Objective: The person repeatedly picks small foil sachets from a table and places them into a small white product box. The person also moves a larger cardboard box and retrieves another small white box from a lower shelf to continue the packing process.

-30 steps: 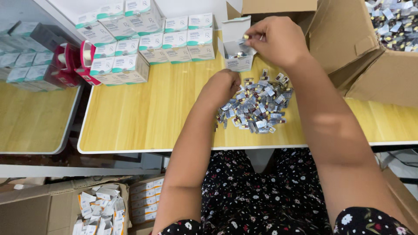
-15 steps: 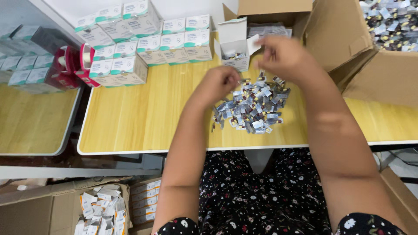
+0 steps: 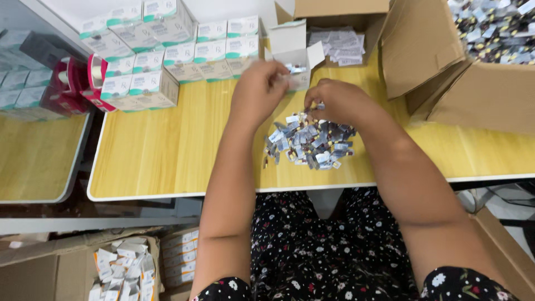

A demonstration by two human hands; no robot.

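Note:
A heap of small silver foil sachets (image 3: 310,142) lies on the yellow wooden table (image 3: 167,150). Behind it stands a small white carton (image 3: 294,53) with its top flap up. My left hand (image 3: 257,89) is raised at the carton's mouth, blurred, with what looks like a sachet at its fingertips. My right hand (image 3: 339,100) rests on the far edge of the heap, fingers curled onto sachets there.
Rows of shut white-and-green cartons (image 3: 167,56) fill the table's back left, beside a red tape dispenser (image 3: 83,83). A big cardboard box (image 3: 473,61) of sachets stands at the right. A stack of folded leaflets (image 3: 340,44) lies behind. Another box of cartons (image 3: 122,270) sits on the floor.
My left hand rose from the heap to the open carton. My right hand came down from the carton to the heap's far edge.

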